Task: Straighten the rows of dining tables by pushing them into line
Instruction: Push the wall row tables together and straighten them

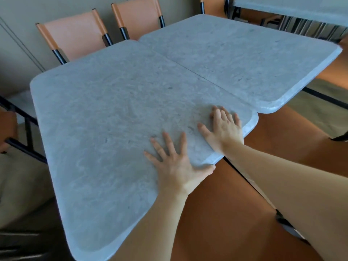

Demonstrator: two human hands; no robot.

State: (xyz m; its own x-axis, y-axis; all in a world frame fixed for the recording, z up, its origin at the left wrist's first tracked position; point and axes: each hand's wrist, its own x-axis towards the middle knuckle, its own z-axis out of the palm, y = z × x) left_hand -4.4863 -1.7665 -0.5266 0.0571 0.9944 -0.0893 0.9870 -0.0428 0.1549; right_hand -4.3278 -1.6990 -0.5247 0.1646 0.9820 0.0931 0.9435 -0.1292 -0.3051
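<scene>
— Where the floor shows orange-brown beneath everything, what fills most of the view?

— The near table (105,117), a grey stone-look top with rounded corners, running from the bottom edge up toward the wall. Its far side meets the second table (244,59) along a thin seam, yet the two are out of line: the second table's near corner juts out further right than the near table's corner.

— And beyond those?

— A third table (293,8) at the top right, well apart. Two orange chairs (79,34) with black frames stand against the wall, tucked behind the tables.

— The hands?

— Both lie flat on the near table, by its right corner. The left hand (177,166) is spread wide, thumb hooked over the edge. The right hand (225,129) is flat too, fingers closer together, palm at the rim. Neither grips anything.
</scene>
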